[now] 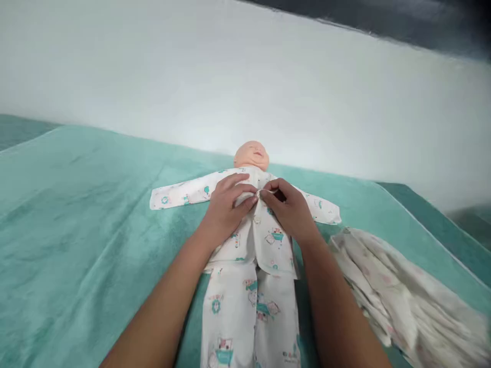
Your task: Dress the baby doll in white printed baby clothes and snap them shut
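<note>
A baby doll [252, 154] lies on its back, its head away from me, dressed in a white printed baby jacket [274, 240] with the sleeves spread to both sides. Matching white printed trousers [230, 317] cover the lower part. My left hand [232, 204] rests on the chest, its thumb and index finger pinching the jacket's front edge. From the other side, my right hand [289, 204] pinches the opposite front edge, so the fingertips meet at the front opening. Below them a button [257, 220] shows on the placket, and the jacket's lower front hangs apart.
A crumpled off-white cloth [402, 291] with faint pink marks lies at the right. Under everything spreads a green towel-like cover [95, 230]. Behind the doll's head rises a white wall [230, 71], with a dark band [383, 20] along its top right.
</note>
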Available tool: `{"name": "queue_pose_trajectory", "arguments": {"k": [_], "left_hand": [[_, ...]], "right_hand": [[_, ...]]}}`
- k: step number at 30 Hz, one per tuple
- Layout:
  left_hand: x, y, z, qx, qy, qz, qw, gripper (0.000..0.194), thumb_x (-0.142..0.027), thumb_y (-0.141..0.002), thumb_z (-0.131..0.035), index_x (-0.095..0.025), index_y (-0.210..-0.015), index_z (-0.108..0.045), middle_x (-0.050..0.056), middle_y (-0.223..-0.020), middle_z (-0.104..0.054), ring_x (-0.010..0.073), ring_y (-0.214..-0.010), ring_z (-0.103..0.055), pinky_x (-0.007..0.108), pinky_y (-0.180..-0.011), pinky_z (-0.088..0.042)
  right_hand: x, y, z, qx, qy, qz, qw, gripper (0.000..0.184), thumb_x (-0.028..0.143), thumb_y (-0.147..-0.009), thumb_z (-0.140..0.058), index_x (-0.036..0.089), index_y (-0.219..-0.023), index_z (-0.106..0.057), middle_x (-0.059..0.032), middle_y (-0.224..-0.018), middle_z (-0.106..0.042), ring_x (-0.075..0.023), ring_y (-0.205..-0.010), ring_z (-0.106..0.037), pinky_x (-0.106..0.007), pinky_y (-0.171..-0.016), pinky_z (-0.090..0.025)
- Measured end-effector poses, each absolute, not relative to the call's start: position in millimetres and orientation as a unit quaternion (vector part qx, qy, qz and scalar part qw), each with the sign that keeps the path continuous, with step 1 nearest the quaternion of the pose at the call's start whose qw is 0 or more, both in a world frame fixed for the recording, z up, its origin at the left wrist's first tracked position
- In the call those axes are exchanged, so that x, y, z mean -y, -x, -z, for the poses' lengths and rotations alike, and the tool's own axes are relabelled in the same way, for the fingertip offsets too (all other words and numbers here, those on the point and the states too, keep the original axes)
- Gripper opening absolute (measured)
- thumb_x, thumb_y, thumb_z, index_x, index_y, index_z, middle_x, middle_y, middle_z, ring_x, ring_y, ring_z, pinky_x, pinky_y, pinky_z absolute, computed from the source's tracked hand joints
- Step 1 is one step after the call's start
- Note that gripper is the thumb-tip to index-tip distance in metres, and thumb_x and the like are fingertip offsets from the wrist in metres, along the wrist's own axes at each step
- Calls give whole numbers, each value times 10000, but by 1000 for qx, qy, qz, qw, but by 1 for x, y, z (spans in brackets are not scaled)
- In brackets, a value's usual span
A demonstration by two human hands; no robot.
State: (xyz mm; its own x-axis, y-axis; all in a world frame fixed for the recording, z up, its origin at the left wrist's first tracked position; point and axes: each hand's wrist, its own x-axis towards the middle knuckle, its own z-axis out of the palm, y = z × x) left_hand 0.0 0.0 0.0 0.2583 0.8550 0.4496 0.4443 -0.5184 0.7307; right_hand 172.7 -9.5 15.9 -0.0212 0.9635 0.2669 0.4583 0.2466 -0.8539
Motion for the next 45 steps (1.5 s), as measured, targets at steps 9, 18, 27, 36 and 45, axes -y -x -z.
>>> {"name": "queue_pose_trajectory", "arguments": {"k": [9, 18, 27, 36, 45], "left_hand": [[-14, -2, -1, -426, -757, -435, 235, 118, -359, -866, -664, -241, -872, -658, 16, -1299, -577, 209, -1282, -473, 400, -1131, -349], [0, 21, -9, -354, -792, -365, 336, 163, -343, -886, -631, -298, -1029, -694, -6, -1491, -434, 235, -1446, -312, 435, -1205, -270], [6, 24, -18, -344, -843, -261, 321, 116, -382, -873, -652, -294, -909, -719, -76, -1584, -299, 271, -1528, -63, 505, -1242, -140], [9, 16, -17, -349, -832, -312, 300, 168, -355, -849, -680, -228, -749, -636, -26, -1502, -433, 255, -1484, -214, 495, -1225, -186], [14, 8, -18, -429, -757, -405, 280, 338, -236, -837, -625, -187, -582, -408, 16, -1312, -567, 222, -1225, -508, 375, -1012, -440]], "right_hand": [[6, -177, -14, 661, 433, -387, 476, 214, 344, -893, -600, 199, -746, -542, 35, -713, -439, -120, -680, -381, -280, -647, -307], [50, -178, -6, 638, 526, -315, 467, 205, 382, -878, -633, 228, -822, -511, 16, -864, -544, -125, -717, -434, -270, -665, -375], [77, -181, -13, 648, 583, -311, 379, 202, 310, -862, -652, 285, -1063, -646, 54, -665, -491, -107, -617, -426, -238, -575, -365], [75, -179, -7, 656, 470, -356, 471, 88, 288, -915, -602, 254, -983, -646, 38, -706, -507, -99, -604, -413, -249, -555, -327], [66, -192, 2, 483, 573, -319, 580, 274, 467, -861, -638, 208, -773, -649, 47, -557, -432, -108, -549, -389, -263, -535, -278]]}}
